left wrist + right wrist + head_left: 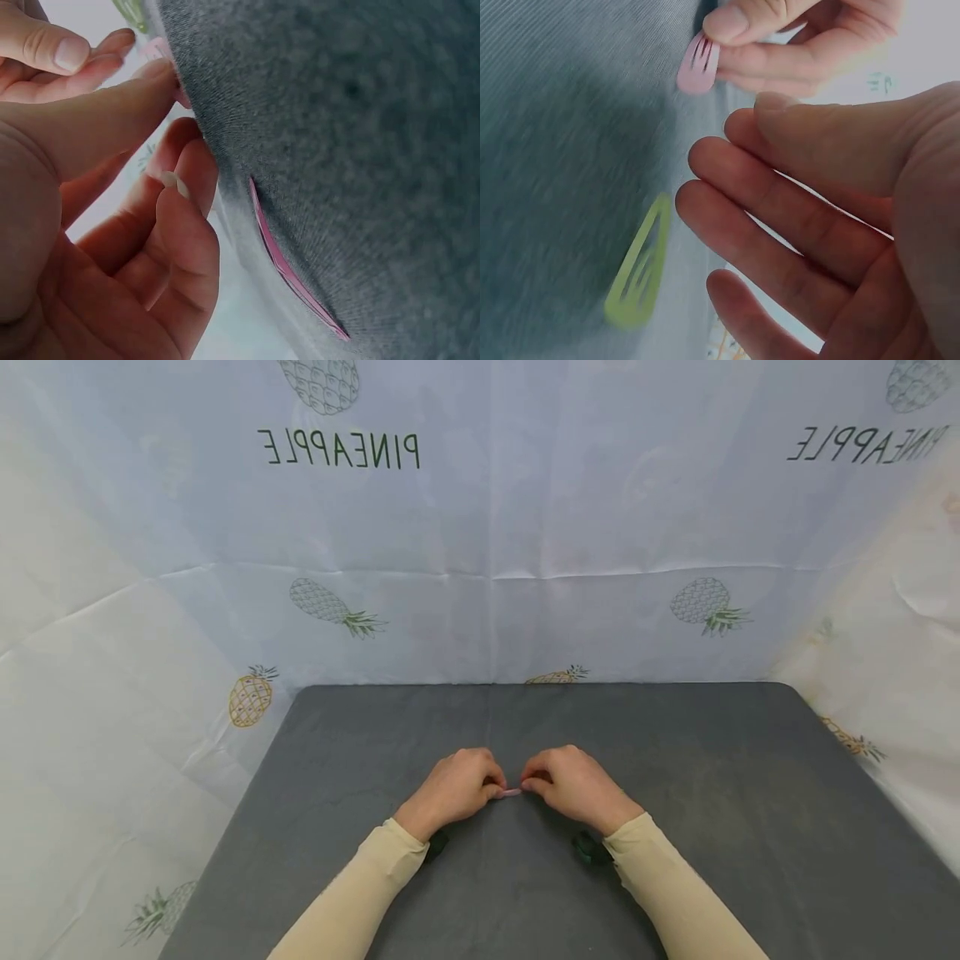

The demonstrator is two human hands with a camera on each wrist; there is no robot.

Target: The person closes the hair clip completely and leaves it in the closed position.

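White cloth, creased, pineapple-printed. Grey table, fine-ribbed, round-cornered. Two hands: left hand pinches pale clip; right hand just beside, fingers loosely bent, released. Three clips: pale one, pink, slotted, between hands; green clip, slotted teardrop, and slim dark-pink clip lying on table.

Far hanging cloth: word "PINEAPPLE" in dark green at left, reading backwards; second "PINEAPPLE" at right, likewise reversed.
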